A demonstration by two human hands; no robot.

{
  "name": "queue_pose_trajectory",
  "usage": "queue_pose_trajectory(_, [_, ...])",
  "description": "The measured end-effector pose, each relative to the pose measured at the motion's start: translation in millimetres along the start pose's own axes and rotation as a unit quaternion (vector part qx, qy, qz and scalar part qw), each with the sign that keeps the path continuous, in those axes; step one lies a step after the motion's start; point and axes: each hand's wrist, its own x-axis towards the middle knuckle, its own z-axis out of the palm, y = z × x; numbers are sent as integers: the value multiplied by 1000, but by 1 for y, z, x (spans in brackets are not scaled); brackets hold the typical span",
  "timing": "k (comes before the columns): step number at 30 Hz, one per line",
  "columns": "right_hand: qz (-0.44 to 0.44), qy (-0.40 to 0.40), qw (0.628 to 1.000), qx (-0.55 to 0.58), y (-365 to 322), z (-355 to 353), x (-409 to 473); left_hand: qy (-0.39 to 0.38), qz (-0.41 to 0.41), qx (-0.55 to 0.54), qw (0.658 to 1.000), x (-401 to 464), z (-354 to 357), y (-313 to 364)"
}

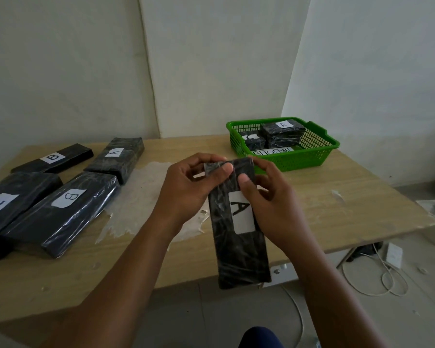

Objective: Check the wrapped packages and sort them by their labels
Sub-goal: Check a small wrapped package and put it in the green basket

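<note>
Pale walls are backing a wooden table [337,197] where sorting is seemingly partway done. On the left, four wrapped packages are lying: a C package [15,197], two B packages [60,212] [53,158], and an A package [116,156]. In the middle, another A-labelled package [239,237] is being gripped at its far end by the left hand [186,189] and right hand [269,197], label facing up. Far right, two more are waiting in the green basket [312,156], so work is judged unfinished.

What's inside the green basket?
The green basket holds two black wrapped packages: a bigger one labelled A and a smaller one labelled C. A white paper strip with writing lies in front. Anything underneath them is hidden.
</note>
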Motion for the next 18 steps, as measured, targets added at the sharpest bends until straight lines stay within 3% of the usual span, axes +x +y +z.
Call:
queue_pose_trajectory(3, [-27,34,999,-3,-2,2,0,-19,1,-4,1000,-4,-1,2])
queue_pose_trajectory(7, [-29,17,999,14,-4,3,1,-20,33,2,999,-3,-4,4])
queue_pose_trajectory(18, [-62,63,996,34,-7,4,1,-29,55,-6,998,-1,-2,6])
